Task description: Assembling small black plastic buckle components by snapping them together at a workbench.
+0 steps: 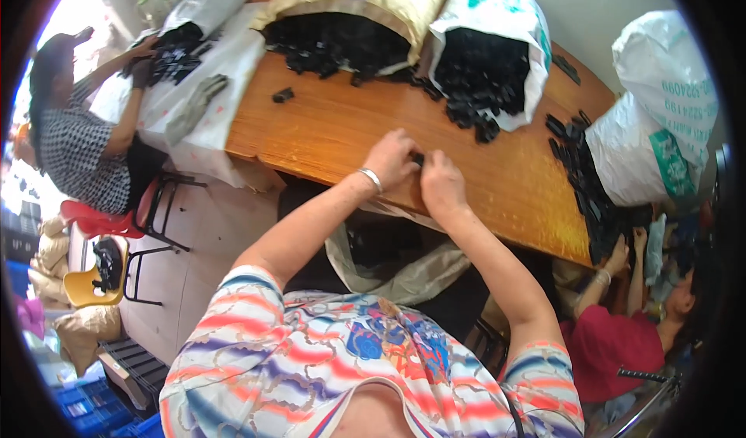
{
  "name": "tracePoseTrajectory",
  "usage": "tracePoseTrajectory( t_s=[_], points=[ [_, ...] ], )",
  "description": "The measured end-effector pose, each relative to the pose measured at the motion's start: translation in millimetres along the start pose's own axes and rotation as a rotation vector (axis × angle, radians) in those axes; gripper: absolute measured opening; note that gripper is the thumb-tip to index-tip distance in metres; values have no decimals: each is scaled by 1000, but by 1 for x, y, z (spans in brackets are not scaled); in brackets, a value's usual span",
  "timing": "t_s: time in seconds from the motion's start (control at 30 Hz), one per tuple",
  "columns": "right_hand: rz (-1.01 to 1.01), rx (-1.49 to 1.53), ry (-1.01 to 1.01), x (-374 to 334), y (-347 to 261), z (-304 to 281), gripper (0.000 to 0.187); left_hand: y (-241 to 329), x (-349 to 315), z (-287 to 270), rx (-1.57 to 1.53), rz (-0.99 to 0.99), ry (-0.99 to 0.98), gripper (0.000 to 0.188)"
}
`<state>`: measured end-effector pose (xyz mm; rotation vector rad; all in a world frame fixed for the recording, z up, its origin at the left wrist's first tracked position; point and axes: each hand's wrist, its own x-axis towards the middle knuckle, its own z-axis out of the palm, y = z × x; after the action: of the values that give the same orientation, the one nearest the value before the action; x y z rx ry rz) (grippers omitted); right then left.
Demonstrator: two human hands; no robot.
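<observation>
Close together over the front edge of the wooden table [342,135], my two hands hold one small black part [419,159] between them. My left hand [392,158], with a silvery bracelet at the wrist, pinches it from the left. My right hand [443,181] has its fingers closed at the part's right side. Most of the part is hidden by my fingers, so its exact kind cannot be made out. Below my hands, an open sack [365,282] with dark contents sits at my lap.
A tan sack [373,3] and a white sack [536,41] spill black parts onto the table's far side. One loose black piece [283,95] lies left. Another white sack [629,150] stands right, beside long black parts [579,174]. Co-workers sit at the left and right.
</observation>
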<state>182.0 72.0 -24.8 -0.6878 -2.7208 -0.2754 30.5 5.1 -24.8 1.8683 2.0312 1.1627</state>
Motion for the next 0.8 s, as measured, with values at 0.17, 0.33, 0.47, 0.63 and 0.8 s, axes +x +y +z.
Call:
tracePoseTrajectory(
  t_s=[0.17,0.33,0.47,0.63,0.8],
  points=[
    [-4,390,5,-42,-6,-40,27,-26,3,-27,-425,59,-390,31],
    [-71,603,-120,-93,-37,-44,33,-72,39,-56,178,-110,351,36],
    [-70,725,-107,-93,-32,-37,19,-94,70,-50,345,-284,430,36],
    [-20,653,191,-41,19,-59,7,-104,82,-42,379,-305,358,27],
    [224,336,254,3,97,-30,29,-81,72,-19,348,-137,258,21]
  ],
)
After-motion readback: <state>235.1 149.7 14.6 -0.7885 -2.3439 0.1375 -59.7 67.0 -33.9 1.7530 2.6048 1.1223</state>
